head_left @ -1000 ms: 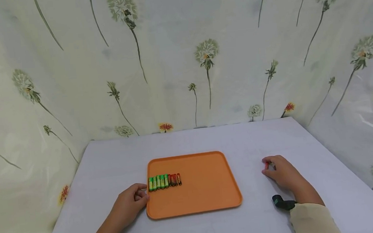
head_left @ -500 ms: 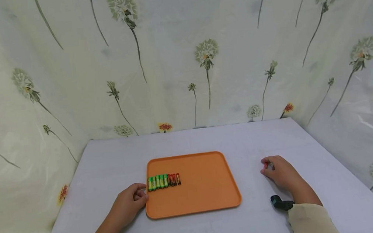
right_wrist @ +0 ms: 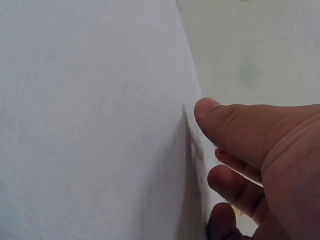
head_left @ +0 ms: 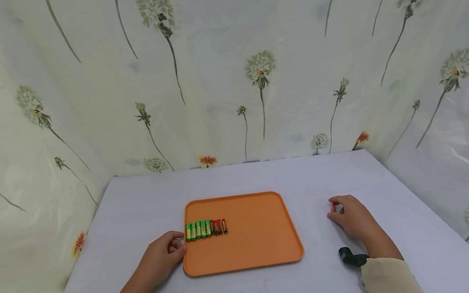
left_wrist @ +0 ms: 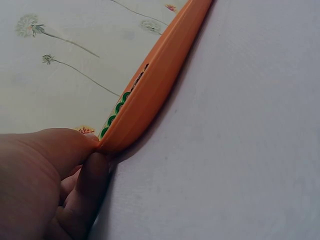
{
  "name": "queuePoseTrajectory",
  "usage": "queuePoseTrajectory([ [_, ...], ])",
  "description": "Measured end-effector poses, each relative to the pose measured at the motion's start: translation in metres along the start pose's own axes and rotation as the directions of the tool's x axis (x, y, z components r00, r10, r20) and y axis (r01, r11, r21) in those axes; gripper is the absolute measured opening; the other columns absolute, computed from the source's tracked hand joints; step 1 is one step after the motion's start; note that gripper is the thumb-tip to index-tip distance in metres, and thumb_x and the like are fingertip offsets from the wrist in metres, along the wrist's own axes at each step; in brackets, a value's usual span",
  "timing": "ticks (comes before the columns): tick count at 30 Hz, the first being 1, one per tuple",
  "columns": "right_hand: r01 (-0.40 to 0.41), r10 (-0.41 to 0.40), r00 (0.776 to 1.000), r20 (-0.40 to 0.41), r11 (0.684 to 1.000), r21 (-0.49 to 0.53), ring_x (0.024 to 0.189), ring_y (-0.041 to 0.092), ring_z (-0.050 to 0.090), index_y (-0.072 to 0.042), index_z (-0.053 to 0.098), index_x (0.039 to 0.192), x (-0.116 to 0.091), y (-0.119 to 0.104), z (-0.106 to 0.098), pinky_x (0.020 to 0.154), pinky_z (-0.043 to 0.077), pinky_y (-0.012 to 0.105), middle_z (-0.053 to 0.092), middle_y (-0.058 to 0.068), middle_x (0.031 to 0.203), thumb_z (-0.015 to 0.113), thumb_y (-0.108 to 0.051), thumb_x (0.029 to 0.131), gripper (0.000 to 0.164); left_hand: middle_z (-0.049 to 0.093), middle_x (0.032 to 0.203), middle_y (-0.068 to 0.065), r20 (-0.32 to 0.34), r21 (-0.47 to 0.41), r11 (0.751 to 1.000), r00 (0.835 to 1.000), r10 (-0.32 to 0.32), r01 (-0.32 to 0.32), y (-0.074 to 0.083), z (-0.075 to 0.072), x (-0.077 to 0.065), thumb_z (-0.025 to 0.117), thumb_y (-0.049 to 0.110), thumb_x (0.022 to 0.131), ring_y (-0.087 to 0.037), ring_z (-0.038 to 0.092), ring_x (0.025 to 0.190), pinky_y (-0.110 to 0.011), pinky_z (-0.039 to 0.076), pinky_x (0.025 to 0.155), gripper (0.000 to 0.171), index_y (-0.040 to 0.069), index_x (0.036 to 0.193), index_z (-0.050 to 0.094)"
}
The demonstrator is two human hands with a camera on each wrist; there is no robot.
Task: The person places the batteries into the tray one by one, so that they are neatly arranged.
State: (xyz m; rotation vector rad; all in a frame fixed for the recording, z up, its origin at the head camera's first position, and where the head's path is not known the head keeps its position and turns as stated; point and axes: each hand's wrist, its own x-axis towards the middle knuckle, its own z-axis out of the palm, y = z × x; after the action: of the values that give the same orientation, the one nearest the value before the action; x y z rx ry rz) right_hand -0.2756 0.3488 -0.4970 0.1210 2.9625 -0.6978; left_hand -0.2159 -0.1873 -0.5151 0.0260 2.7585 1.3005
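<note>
An orange tray (head_left: 259,233) lies on the table. Near its left side stands a tight row of batteries: several green ones (head_left: 198,230), then several thinner red-and-black ones (head_left: 218,227). My left hand (head_left: 160,260) grips the tray's left rim; in the left wrist view its thumb is at the rim, with the other fingers curled below. Well right of the tray, my right hand (head_left: 351,217) pinches a small red battery (head_left: 333,207) between thumb and fingers, low over the cloth. The right wrist view shows that hand (right_wrist: 250,150), but its thumb and fingers hide the battery.
A white cloth (head_left: 264,290) covers the table. Behind and at both sides hangs a pale curtain (head_left: 211,74) printed with dandelions. Each wrist wears a black camera, such as the right wrist camera (head_left: 352,257).
</note>
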Motion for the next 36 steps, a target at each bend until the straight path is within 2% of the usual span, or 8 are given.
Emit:
queuePoseTrajectory([
  [13,0.046,-0.046,0.999,-0.006,0.999,-0.004,0.110,0.034,0.056,0.000,0.054,0.145,0.000,-0.016,0.000,0.104,0.049,0.059,0.050,0.027,0.144,0.075,-0.024,0.098,0.057,0.065,0.090,0.006,0.003,-0.003,1.000,1.000,0.003,-0.003,0.000,-0.001,0.000,0.077,0.019,0.096,-0.009,0.060,0.080,-0.024,0.050,0.072,0.033,0.011,0.126,0.069],
  [24,0.051,-0.050,0.999,-0.011,0.998,0.049,0.116,0.035,0.058,-0.006,0.056,0.146,0.004,-0.040,0.008,0.102,0.053,0.055,0.050,0.023,0.145,0.076,-0.026,0.098,0.056,0.065,0.090,0.006,0.010,-0.007,1.000,1.000,0.016,-0.016,-0.001,0.000,0.001,0.077,0.019,0.096,-0.009,0.060,0.081,-0.024,0.050,0.073,0.032,0.011,0.126,0.069],
  [36,0.188,-0.188,0.982,-0.007,0.980,0.067,0.110,0.027,0.059,-0.011,0.059,0.145,0.011,-0.086,0.014,0.093,0.057,0.044,0.056,0.013,0.142,0.076,-0.026,0.098,0.053,0.065,0.091,0.005,0.011,-0.018,1.000,1.000,0.011,-0.011,0.000,-0.002,-0.001,0.076,0.018,0.096,-0.009,0.060,0.081,-0.024,0.050,0.073,0.033,0.010,0.127,0.069],
])
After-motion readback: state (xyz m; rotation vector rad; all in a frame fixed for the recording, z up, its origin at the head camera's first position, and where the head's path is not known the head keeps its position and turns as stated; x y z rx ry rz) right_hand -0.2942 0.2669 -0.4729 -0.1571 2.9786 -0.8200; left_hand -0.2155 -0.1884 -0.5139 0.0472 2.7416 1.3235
